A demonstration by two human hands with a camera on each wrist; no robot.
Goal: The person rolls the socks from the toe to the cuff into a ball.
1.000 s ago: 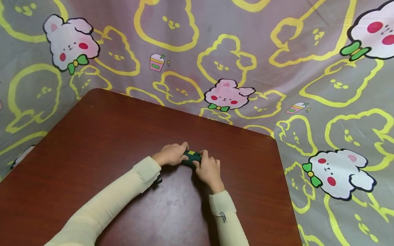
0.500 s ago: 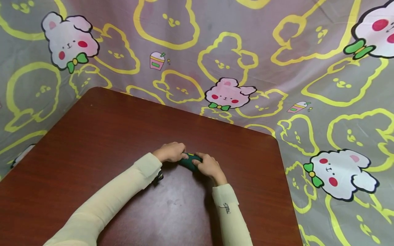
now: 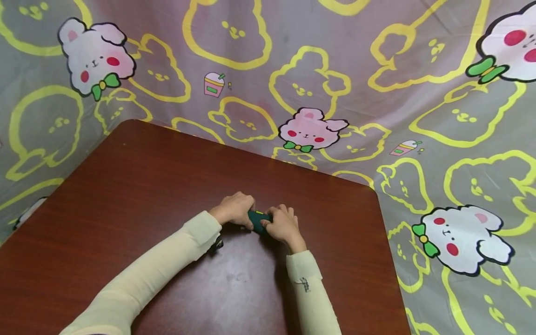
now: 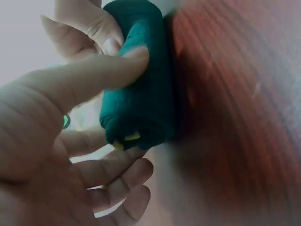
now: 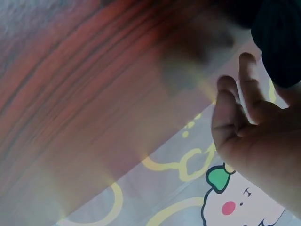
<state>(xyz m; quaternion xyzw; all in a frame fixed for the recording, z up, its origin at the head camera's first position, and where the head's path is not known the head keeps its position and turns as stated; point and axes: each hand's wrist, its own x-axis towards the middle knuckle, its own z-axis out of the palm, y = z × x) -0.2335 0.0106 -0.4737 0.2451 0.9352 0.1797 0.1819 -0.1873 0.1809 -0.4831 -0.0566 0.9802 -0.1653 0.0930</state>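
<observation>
A left hand [image 3: 234, 208] in a pale sleeve [image 3: 167, 258] grips the near end of a dark green roll [image 3: 259, 222], thumb across it, fingers bent behind. The roll lies between the two hands and seems to rest on the brown table [image 3: 167, 177], though its underside is hidden. The right hand [image 3: 285, 226] pinches the other end, outer fingers apart from it. Further right hangs a cartoon-patterned curtain [image 3: 456, 237].
</observation>
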